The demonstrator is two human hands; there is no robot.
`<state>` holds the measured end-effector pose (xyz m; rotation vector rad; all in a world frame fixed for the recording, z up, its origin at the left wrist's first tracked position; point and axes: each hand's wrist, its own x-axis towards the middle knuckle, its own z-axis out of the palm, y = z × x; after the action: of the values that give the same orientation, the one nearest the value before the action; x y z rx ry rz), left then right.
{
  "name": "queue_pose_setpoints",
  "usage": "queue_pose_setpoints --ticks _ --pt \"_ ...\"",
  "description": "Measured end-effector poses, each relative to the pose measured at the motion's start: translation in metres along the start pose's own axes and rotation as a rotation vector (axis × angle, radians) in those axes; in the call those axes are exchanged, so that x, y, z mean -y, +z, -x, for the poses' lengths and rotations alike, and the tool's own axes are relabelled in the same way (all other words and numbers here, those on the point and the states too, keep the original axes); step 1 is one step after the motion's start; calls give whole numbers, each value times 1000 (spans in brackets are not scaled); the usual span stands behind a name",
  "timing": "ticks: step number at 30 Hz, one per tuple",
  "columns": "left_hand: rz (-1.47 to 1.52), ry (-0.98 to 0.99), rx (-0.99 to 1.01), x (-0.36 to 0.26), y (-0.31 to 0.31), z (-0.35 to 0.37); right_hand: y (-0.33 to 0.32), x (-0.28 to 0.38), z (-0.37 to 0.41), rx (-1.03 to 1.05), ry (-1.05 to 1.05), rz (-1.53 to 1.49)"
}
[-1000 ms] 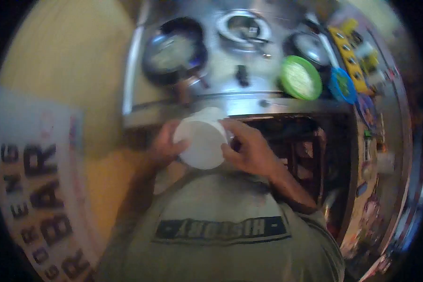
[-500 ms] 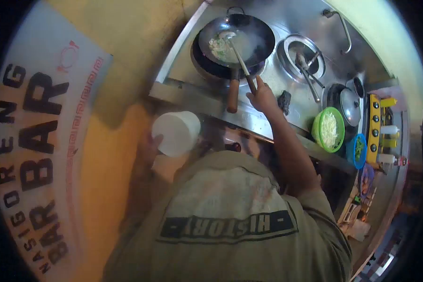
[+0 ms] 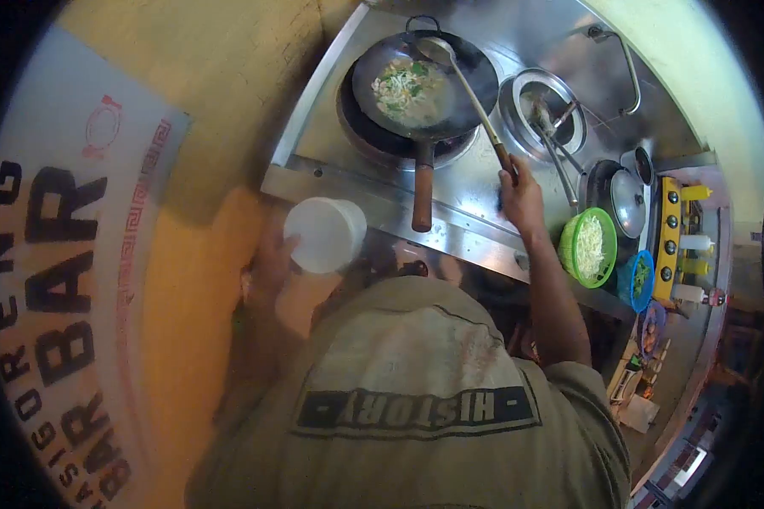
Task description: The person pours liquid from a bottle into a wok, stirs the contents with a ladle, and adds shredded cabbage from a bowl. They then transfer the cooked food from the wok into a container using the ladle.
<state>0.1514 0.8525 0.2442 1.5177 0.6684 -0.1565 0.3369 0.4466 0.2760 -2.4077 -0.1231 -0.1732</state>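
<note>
1. A ladle (image 3: 475, 100) is being held over the wok (image 3: 459, 106) by the right hand (image 3: 522, 199), fingers wrapped around it.
2. A white container (image 3: 323, 236) is being held by the left hand (image 3: 272, 261), thumb pressed on, other fingers unclear.

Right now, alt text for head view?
The right hand holds a long metal ladle over a round black wok of pale food with green pieces; the left hand holds a round white tub in front of the silver steel stove.

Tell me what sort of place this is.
Probably an eatery's kitchen: a round black metal wok with mixed food sits on a silver metal cooking counter, and a white sign with large black lettering shows at the picture's left.
</note>
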Motion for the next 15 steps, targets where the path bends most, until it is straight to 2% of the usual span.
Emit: queue_pose_setpoints --ticks 2,4,7,9,10,11,12,14,15 --pt "32 38 50 4 -16 -26 -12 6 -2 -38 -49 132" --pt "60 78 99 3 -26 -41 -19 11 -3 -11 14 107" --pt "22 66 86 -1 -32 -58 -20 -1 -2 -103 -45 146" --pt "216 131 160 20 -37 -77 -26 11 1 -95 -7 96" --pt "213 127 166 16 -35 -76 -28 15 2 -84 20 41" --pt "241 81 144 12 -31 -74 -28 13 4 9 258 -326" --pt "269 37 120 8 -28 -73 -31 15 6 3 263 -326" --pt "335 45 130 12 -22 -76 -45 29 11 154 597 -1022" --pt "402 54 133 14 -20 -78 -48 41 15 147 598 -1024"
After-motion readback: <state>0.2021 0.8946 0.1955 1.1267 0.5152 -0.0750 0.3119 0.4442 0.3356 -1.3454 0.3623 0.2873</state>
